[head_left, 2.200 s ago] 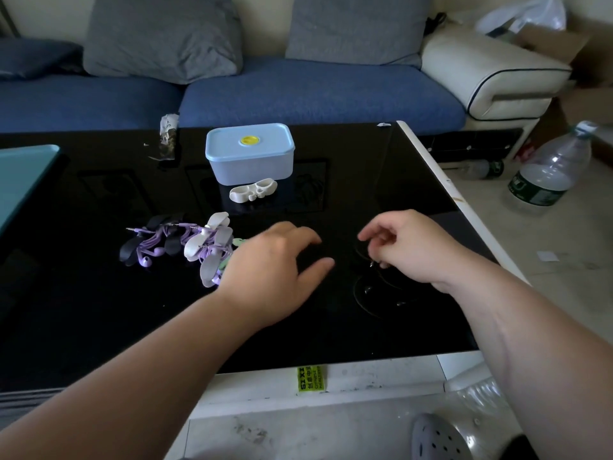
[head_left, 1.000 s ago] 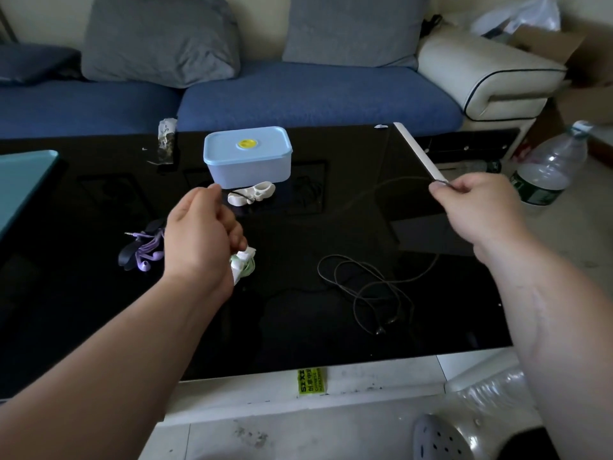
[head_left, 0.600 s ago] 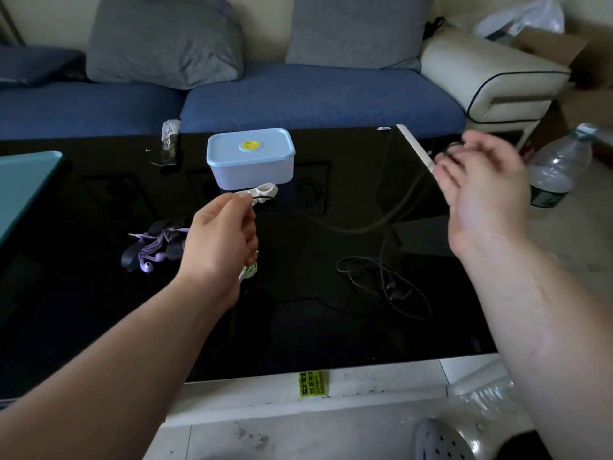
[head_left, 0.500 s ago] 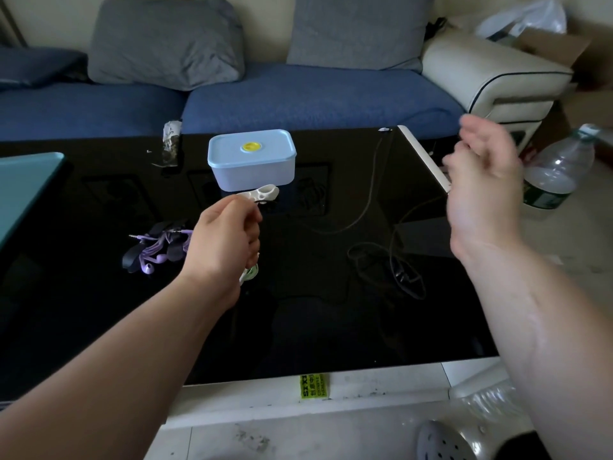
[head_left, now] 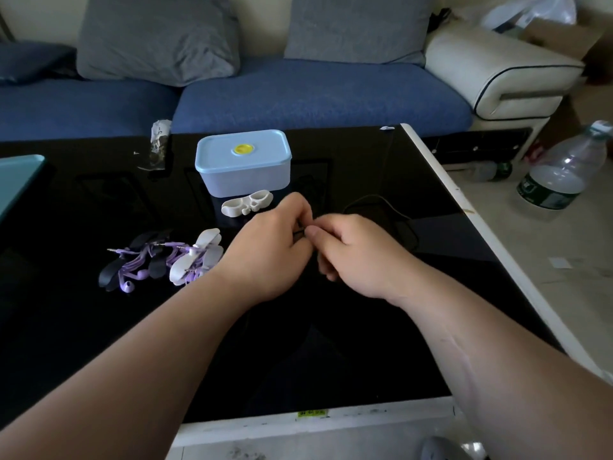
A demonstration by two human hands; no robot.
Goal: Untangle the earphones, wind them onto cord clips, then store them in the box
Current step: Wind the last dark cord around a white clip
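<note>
Pinching a thin black earphone cord (head_left: 373, 196) between curled fingers of left hand (head_left: 268, 257) and right hand (head_left: 360, 257), close together above the counter (head_left: 331, 343).

- Dim room; daylight from two o'clock brightens the floor (head_left: 564, 247).
- Glossy tabletop (head_left: 99, 343) reflects faintly; the black cord (head_left: 374, 196) barely shows.
- Edges bow; left hand (head_left: 265, 257) slightly blurred.

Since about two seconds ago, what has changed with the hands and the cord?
The right hand, which had pulled the black cord out to the right, came back to the middle to meet the left hand; both now pinch the cord between them. The cord's loose loops shifted farther back. The box, white clip and purple earphones stayed put.
</note>
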